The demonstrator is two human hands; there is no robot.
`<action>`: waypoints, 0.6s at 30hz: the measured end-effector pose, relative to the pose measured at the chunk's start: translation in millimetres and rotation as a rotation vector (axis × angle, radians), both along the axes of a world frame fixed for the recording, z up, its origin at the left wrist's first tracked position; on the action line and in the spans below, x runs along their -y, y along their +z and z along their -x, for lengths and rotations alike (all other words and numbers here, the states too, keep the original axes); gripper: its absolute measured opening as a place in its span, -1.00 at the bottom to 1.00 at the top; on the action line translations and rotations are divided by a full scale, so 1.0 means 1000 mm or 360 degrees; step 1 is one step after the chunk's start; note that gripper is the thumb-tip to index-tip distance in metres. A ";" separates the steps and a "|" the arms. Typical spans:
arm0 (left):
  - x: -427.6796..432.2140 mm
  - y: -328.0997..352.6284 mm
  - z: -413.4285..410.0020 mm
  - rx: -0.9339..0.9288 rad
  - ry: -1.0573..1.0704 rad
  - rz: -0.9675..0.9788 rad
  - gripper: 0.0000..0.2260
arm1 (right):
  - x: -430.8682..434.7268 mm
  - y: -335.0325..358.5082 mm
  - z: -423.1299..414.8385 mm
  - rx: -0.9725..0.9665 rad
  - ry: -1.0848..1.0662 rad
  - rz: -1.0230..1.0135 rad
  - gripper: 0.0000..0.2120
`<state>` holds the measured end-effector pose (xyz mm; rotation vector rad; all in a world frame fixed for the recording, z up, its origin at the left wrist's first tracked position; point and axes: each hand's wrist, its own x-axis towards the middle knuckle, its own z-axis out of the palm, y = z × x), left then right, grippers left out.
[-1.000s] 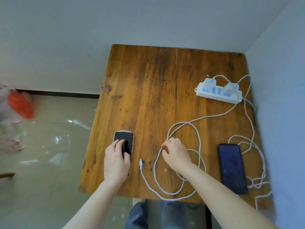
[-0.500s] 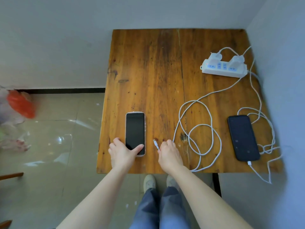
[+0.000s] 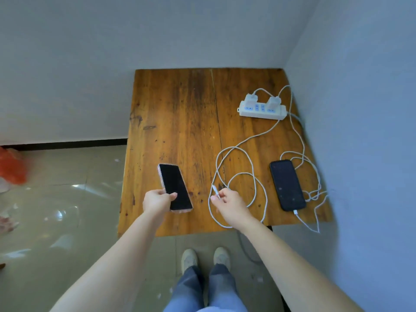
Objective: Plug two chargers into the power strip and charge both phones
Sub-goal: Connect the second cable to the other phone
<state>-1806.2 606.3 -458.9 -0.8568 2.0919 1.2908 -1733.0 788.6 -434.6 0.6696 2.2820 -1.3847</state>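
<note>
1. A wooden table (image 3: 180, 122) fills the centre of the frame, pushed into a corner of pale walls, with glossy floor tiles at lower left.
2. Left of centre, the left hand (image 3: 156, 200) has thumb and fingers clamped on the near end of a dark-screened phone (image 3: 175, 186). Its long axis runs from lower right up to upper left, and its near short edge sits just past the hand, toward the frame's bottom.
3. Just right of centre, the right hand (image 3: 229, 202) pinches the connector (image 3: 215, 190) of a white cable (image 3: 254, 183) between thumb and forefinger — tip pointing up and left, apart from the phone.
4. The coming move turns on this: the phone's near edge lies left and slightly below the tip, so the connector must swing round to face it, probably with the right hand closing the gap.
5. At right, a second phone (image 3: 287, 184) lies flat with a cable at its near end — plugged in, it seems.
6. At upper right, the power strip (image 3: 262, 110) carries both chargers.
</note>
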 end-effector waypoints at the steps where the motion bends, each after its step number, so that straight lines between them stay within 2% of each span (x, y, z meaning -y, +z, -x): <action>1: -0.003 0.012 -0.003 0.0037 0.0090 -0.0144 -0.81 | -0.005 0.013 -0.004 -0.0070 0.0003 0.0004 -0.74; 5: -0.014 0.059 -0.024 0.0173 0.0367 -0.0679 -0.74 | -0.019 0.059 -0.020 -0.0242 0.0021 -0.0012 -0.58; 9: -0.029 0.094 -0.041 0.0214 0.0582 -0.1071 -0.64 | -0.028 0.092 -0.030 -0.0303 0.0018 0.0101 -0.65; 18: -0.055 0.132 -0.049 0.0190 0.0773 -0.1277 -0.62 | -0.032 0.123 -0.034 -0.0515 0.0072 0.0102 -0.86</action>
